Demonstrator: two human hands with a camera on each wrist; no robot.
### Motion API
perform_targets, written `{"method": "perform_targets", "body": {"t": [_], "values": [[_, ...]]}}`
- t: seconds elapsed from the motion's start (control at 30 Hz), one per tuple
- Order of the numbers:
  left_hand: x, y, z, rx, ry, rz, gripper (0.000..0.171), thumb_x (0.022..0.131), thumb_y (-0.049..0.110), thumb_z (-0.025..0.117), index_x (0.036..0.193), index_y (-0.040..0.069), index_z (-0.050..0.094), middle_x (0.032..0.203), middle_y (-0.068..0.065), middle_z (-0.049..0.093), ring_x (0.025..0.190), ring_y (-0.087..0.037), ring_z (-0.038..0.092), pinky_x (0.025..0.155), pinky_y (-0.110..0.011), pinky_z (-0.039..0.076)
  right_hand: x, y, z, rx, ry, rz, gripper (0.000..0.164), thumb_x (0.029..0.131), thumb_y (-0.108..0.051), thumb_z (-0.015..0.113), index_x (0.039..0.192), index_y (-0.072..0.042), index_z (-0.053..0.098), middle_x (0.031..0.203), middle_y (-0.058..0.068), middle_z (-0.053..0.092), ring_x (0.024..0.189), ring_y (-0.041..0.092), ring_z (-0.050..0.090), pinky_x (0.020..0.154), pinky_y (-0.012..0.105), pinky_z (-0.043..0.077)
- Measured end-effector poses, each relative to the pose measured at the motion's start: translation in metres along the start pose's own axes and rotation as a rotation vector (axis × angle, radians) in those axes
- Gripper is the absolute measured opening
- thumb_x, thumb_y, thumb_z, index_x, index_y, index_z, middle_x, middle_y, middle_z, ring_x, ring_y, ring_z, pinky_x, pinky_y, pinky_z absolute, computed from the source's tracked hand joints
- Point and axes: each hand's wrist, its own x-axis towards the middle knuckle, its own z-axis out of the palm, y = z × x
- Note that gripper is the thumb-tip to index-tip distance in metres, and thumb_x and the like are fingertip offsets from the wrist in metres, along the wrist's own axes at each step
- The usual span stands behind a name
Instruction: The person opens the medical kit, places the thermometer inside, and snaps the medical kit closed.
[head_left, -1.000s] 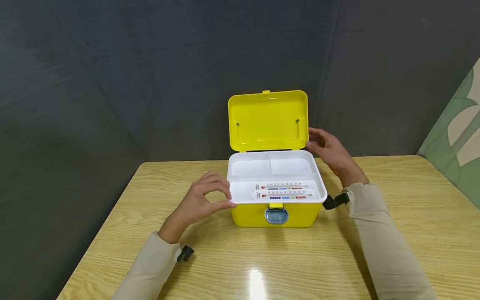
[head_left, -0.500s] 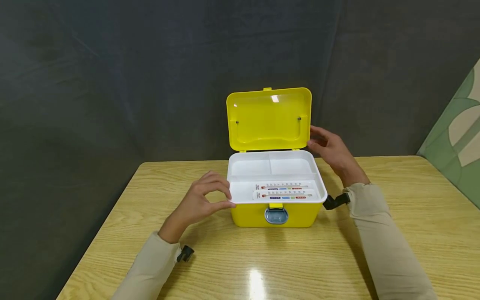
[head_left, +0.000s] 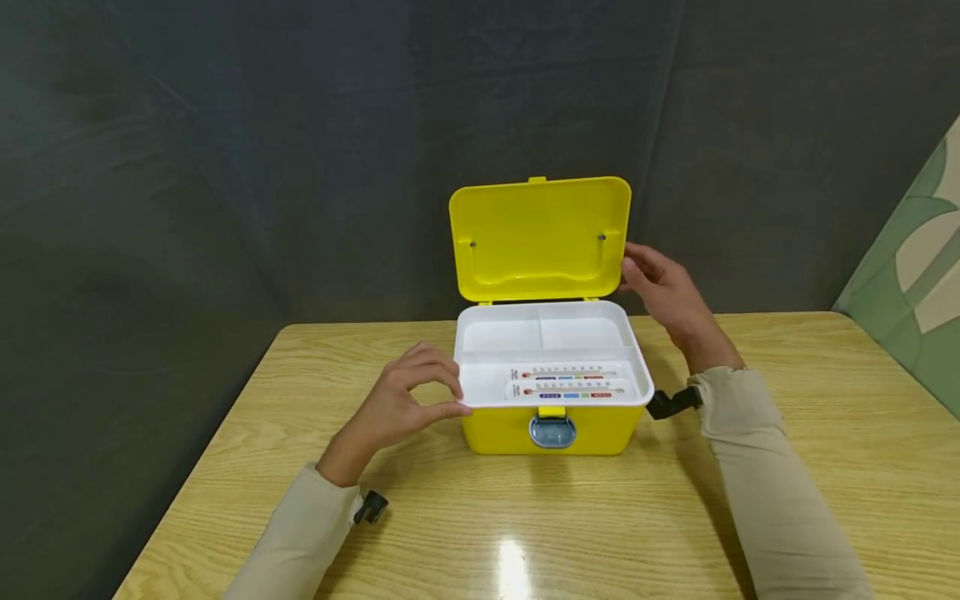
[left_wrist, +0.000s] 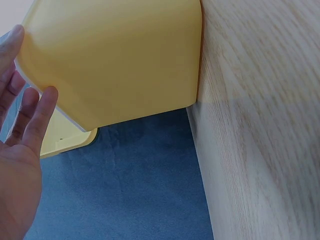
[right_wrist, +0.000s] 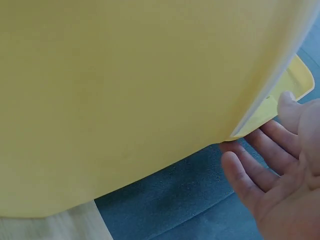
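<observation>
A yellow plastic storage box (head_left: 502,432) stands on the table, its yellow lid (head_left: 540,237) raised at the back. A white tray (head_left: 547,354) with compartments fills its top; two white thermometers (head_left: 573,389) lie in the front compartment. My left hand (head_left: 401,398) holds the box's front left corner, thumb at the front edge and fingers at the left rim. In the left wrist view, its fingertips (left_wrist: 48,95) meet the rim. My right hand (head_left: 667,292) is at the lid's right edge, fingers behind it and thumb towards the front. The right wrist view shows those fingers (right_wrist: 245,177) nearly straight.
The wooden table (head_left: 435,525) ends at a dark cloth backdrop (head_left: 337,167) just behind the box. A grey-blue latch (head_left: 552,432) sits on the box's front. At the far right is a green and beige patterned panel (head_left: 922,267).
The lid has tilted forward a little and looks larger, with my right hand moving along at its edge. My left hand, the box body and the thermometers have stayed in place.
</observation>
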Motion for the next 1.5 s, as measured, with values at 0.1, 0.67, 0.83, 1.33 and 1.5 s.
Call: {"method": "perform_targets", "body": {"t": [0.1,0.67,0.83,1.33,1.5], "values": [[0.000,0.000,0.000,-0.001,0.001,0.001,0.020,0.072,0.011,0.089,0.082,0.015,0.072,0.092,0.000,0.068,0.093,-0.013,0.053,0.086,-0.026,0.047,0.000,-0.001,-0.001,0.006,0.011,-0.007,0.059,0.102,-0.050,0.041,0.156,-0.026,0.033,0.155,0.008,0.044,0.130,0.028,0.048,0.114,0.052,0.037],[0.003,-0.004,0.004,0.020,0.007,0.045,0.022,0.071,0.009,0.089,0.081,0.016,0.072,0.092,0.002,0.068,0.093,-0.012,0.054,0.086,-0.026,0.048,-0.012,-0.018,-0.009,0.175,0.150,-0.187,0.050,0.102,-0.040,0.049,0.147,-0.017,0.049,0.135,-0.007,0.057,0.114,0.005,0.053,0.088,0.012,0.049],[0.004,-0.006,0.003,0.024,0.008,0.057,0.022,0.070,0.009,0.089,0.081,0.016,0.072,0.092,0.002,0.068,0.093,-0.012,0.054,0.085,-0.026,0.048,-0.018,-0.025,-0.013,0.185,0.161,-0.232,0.048,0.101,-0.035,0.053,0.144,-0.013,0.052,0.129,-0.014,0.060,0.110,0.004,0.056,0.085,0.011,0.049],[0.008,-0.006,0.005,0.028,0.012,0.098,0.022,0.071,0.009,0.089,0.082,0.015,0.072,0.093,-0.001,0.069,0.092,-0.014,0.055,0.086,-0.027,0.049,-0.033,-0.042,-0.022,0.100,0.221,-0.450,0.035,0.100,-0.013,0.057,0.134,-0.008,0.062,0.121,-0.013,0.067,0.102,0.007,0.063,0.087,0.010,0.050],[0.008,-0.008,0.005,0.017,0.008,0.097,0.022,0.071,0.008,0.089,0.082,0.015,0.072,0.093,-0.001,0.069,0.092,-0.014,0.055,0.086,-0.027,0.049,-0.042,-0.046,-0.028,-0.032,0.227,-0.424,0.036,0.099,-0.015,0.060,0.134,-0.012,0.063,0.120,-0.020,0.065,0.103,0.002,0.062,0.088,0.007,0.048]]}}
